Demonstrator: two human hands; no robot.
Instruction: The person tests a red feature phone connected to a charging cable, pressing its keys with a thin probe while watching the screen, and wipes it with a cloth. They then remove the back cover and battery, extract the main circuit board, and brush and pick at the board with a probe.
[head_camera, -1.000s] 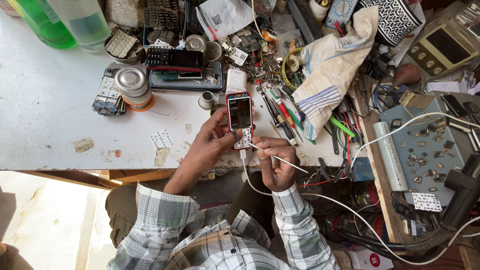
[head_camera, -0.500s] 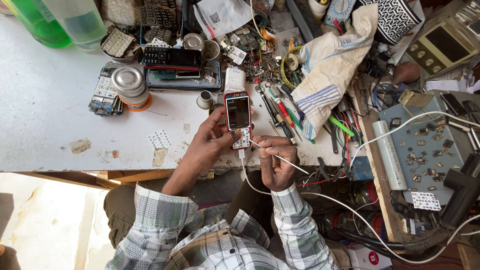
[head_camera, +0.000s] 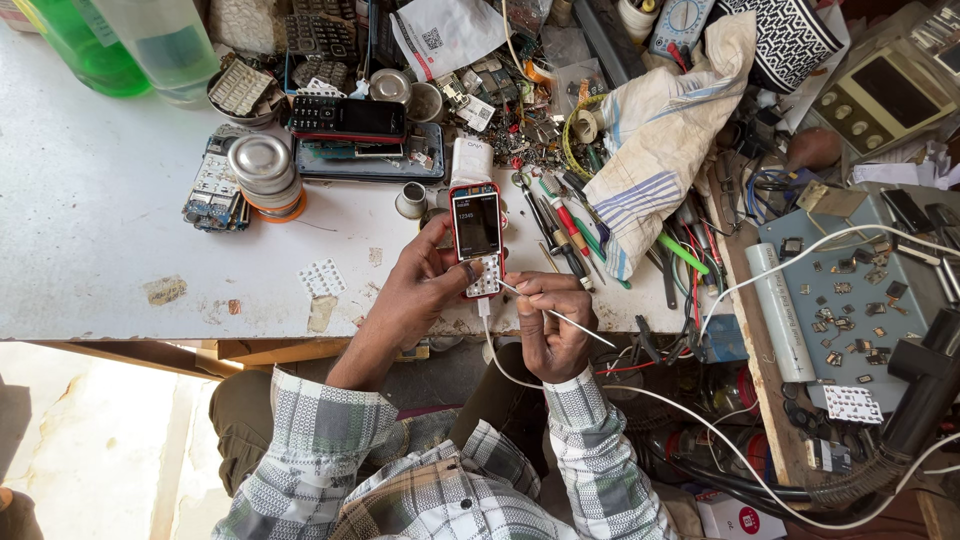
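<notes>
My left hand (head_camera: 415, 288) grips a small red keypad phone (head_camera: 476, 226) with a lit screen, thumb on the white keys, just above the table's front edge. A white cable (head_camera: 600, 385) runs from the phone's lower end down past my lap to the right. My right hand (head_camera: 550, 318) sits close beside the phone and pinches a thin metal probe (head_camera: 560, 316) whose tip points toward the keypad.
White worktable (head_camera: 90, 230) with a metal tin (head_camera: 262, 168), black phones (head_camera: 346, 117), circuit boards, screwdrivers (head_camera: 560, 225), a striped cloth (head_camera: 655, 140) and green bottles (head_camera: 90, 45). To the right, a blue tray of small parts (head_camera: 850, 300), a white tube (head_camera: 780, 315), tangled wires.
Both hands stay at the phone with the probe near the keypad; only slight shifts of the fingers and the view.
</notes>
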